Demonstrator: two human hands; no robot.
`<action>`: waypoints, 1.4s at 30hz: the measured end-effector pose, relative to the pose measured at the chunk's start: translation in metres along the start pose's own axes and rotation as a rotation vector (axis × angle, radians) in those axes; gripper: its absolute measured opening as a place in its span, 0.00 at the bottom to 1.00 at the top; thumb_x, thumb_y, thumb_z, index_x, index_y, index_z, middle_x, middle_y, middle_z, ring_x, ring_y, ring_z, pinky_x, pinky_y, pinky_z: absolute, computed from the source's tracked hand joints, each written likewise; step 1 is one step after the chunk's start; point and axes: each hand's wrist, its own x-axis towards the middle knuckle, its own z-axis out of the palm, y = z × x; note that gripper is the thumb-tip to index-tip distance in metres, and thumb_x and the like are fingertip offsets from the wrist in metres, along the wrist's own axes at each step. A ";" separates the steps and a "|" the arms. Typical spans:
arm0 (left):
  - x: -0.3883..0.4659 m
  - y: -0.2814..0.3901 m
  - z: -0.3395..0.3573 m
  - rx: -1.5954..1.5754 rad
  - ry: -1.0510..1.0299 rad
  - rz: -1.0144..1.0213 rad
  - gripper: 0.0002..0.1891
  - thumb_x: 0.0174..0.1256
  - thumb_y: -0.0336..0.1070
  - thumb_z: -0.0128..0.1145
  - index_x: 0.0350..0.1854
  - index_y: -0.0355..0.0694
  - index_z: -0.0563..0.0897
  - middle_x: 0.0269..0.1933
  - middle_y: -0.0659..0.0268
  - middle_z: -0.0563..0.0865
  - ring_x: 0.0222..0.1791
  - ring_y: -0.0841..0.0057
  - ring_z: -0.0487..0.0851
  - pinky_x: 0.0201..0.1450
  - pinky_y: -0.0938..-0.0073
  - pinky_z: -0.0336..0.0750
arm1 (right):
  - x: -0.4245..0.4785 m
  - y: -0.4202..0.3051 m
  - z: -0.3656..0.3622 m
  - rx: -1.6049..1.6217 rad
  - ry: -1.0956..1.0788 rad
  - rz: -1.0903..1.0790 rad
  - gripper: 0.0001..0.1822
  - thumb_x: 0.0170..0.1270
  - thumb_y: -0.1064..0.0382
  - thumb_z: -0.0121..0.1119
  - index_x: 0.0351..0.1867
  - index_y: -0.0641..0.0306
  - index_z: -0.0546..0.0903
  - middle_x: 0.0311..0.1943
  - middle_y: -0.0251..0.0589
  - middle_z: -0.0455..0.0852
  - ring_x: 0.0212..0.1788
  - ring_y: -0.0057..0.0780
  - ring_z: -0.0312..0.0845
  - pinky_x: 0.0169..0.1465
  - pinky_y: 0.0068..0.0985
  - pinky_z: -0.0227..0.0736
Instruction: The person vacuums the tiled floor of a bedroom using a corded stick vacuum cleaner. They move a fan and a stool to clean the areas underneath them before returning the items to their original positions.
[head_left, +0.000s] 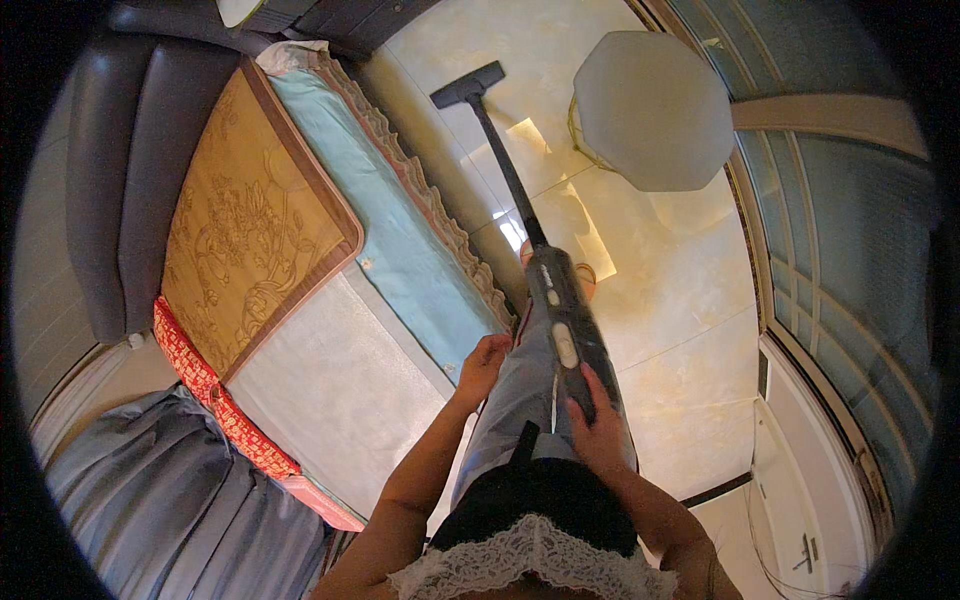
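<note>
My right hand (598, 433) is closed around the handle of a dark cordless stick vacuum cleaner (559, 289). Its tube slants up and away to a flat floor head (469, 84), which rests on the shiny tiled floor (675, 300). My left hand (484, 369) is beside my left thigh, near the ruffled edge of a light blue cover (390, 225); its fingers are bent, and whether they touch the cover cannot be told. A brown patterned mat (247, 225) lies on the sofa or bed to the left, next to a pale sheet (337, 360).
A grey octagonal stool (652, 111) stands on the floor at the upper right. Glazed sliding doors (862, 247) run along the right side, with a white door (787, 495) below. Dark leather cushions (142, 180) and a grey curtain (187, 480) are at the left.
</note>
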 end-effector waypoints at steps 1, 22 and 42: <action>0.002 -0.001 -0.003 -0.005 -0.006 0.018 0.12 0.70 0.36 0.46 0.51 0.38 0.74 0.51 0.62 0.78 0.54 0.74 0.74 0.58 0.74 0.66 | 0.011 -0.008 0.009 0.039 -0.001 -0.022 0.30 0.63 0.63 0.53 0.66 0.58 0.60 0.59 0.55 0.69 0.57 0.45 0.70 0.58 0.32 0.65; -0.010 -0.057 -0.019 -0.163 0.130 -0.045 0.12 0.69 0.34 0.47 0.50 0.36 0.73 0.47 0.62 0.79 0.50 0.73 0.76 0.56 0.73 0.68 | 0.227 -0.167 0.012 -0.462 0.300 -0.350 0.19 0.62 0.51 0.50 0.55 0.39 0.74 0.32 0.54 0.83 0.36 0.52 0.79 0.40 0.43 0.73; -0.004 -0.067 0.006 -0.014 0.036 -0.040 0.11 0.68 0.35 0.48 0.50 0.41 0.73 0.43 0.66 0.80 0.46 0.77 0.76 0.51 0.76 0.69 | -0.064 0.021 -0.133 -0.394 -0.094 0.082 0.38 0.50 0.73 0.61 0.66 0.54 0.62 0.44 0.52 0.81 0.45 0.37 0.80 0.46 0.28 0.74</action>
